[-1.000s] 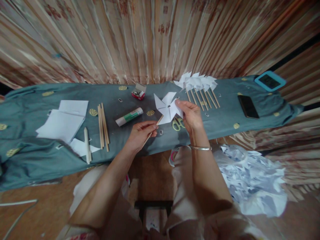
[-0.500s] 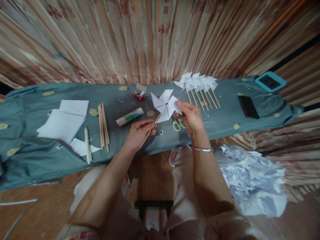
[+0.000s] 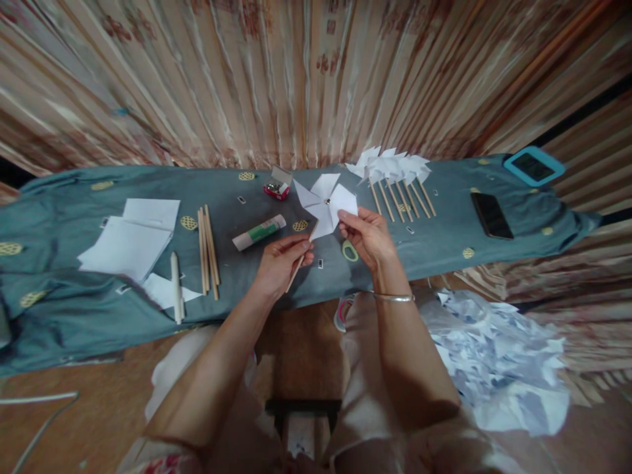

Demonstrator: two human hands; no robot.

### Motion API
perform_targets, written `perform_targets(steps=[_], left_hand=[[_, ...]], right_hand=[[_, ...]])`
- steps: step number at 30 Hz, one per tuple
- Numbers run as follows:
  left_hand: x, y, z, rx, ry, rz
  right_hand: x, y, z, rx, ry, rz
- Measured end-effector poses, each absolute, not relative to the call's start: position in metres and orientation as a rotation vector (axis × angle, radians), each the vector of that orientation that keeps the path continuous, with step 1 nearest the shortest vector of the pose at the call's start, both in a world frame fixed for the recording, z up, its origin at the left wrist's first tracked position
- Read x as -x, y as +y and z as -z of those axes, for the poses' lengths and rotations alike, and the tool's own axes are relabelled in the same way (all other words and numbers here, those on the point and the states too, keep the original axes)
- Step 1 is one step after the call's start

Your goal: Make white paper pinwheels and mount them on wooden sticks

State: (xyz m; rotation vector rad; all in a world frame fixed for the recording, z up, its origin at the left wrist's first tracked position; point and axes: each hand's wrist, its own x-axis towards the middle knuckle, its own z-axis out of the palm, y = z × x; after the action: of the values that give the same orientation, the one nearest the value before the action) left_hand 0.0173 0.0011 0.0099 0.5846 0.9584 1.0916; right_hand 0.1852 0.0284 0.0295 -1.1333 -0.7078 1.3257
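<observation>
A white paper pinwheel (image 3: pixel 323 207) with a shiny pin at its centre is held above the cloth. My left hand (image 3: pixel 284 264) is closed around its wooden stick, which slants down to the left. With thumb and fingers, my right hand (image 3: pixel 366 237) pinches the pinwheel's right blade. Under the right hand lie green-handled scissors (image 3: pixel 350 250), partly hidden. Left of the pinwheel are a glue stick (image 3: pixel 259 232) and an open red box of metal pins (image 3: pixel 276 189).
Finished pinwheels (image 3: pixel 392 166) lie in a row at the back right. A phone (image 3: pixel 492 214) and a blue-framed device (image 3: pixel 534 166) are farther right. Wooden sticks (image 3: pixel 208 253), a white pen-like tool (image 3: pixel 176 286) and paper sheets (image 3: pixel 131 243) lie left. A bag of paper scraps (image 3: pixel 498 355) stands below right.
My right hand has shifted slightly down and left along the pinwheel's right blade, and the pinwheel has turned a little. My left hand still grips the stick.
</observation>
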Motion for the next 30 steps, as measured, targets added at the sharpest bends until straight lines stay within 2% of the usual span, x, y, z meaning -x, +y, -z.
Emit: perform_targets(steps=[19, 30], left_hand=[[-0.019, -0.002, -0.013, -0.559, 0.954, -1.049], [-0.015, -0.006, -0.013, -0.602, 0.931, -0.941]], right_hand=[[-0.185, 0.029, -0.031, 1.129, -0.782, -1.278], [-0.207, 0.034, -0.026, 1.034, -0.860, -1.378]])
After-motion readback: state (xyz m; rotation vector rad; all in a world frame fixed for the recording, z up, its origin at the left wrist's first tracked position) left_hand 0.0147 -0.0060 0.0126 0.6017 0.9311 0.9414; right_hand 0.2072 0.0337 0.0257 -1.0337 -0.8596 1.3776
